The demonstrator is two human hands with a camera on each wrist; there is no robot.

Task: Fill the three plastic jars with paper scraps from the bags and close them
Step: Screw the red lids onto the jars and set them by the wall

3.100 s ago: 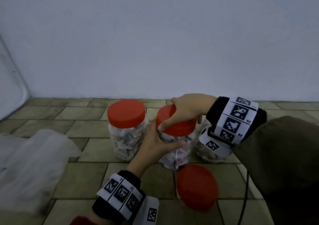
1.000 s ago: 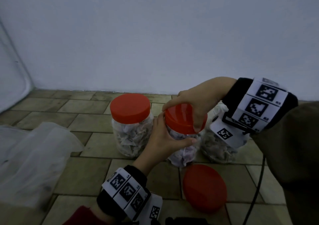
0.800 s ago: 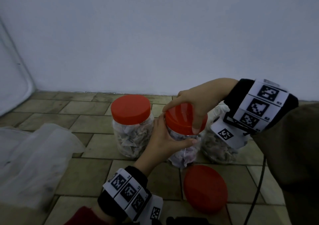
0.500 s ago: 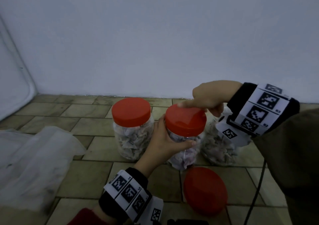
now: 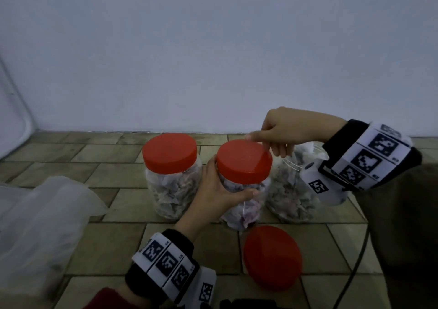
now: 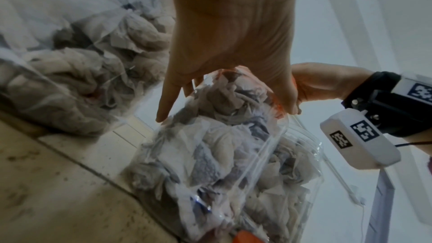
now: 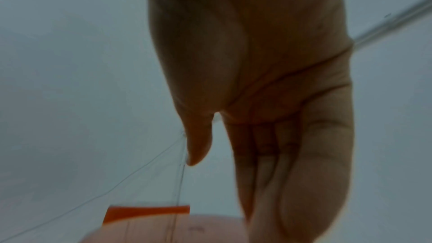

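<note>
The middle jar (image 5: 241, 199), capped red and standing on the tiled floor (image 5: 113, 176), is gripped round its side by the left hand (image 5: 216, 190). Its lid (image 5: 244, 160) is touched by the right hand (image 5: 284, 131), fingers loosely curled. A loose lid (image 5: 272, 257) lies just before the jar.

Red lids: left jar lid (image 5: 169, 153), middle jar lid (image 5: 244, 160), loose lid (image 5: 272, 257) on the floor. Jars (image 5: 174, 192) clear; paper scraps (image 6: 210, 147) inside grey-white, some purplish. Floor tiles (image 5: 113, 173) olive-tan, dark grout. Wall (image 5: 213, 48) pale blue-grey. Wristbands (image 5: 166, 265) black, with black-and-white square marker patterns. Bag (image 5: 42, 223) translucent white.
</note>
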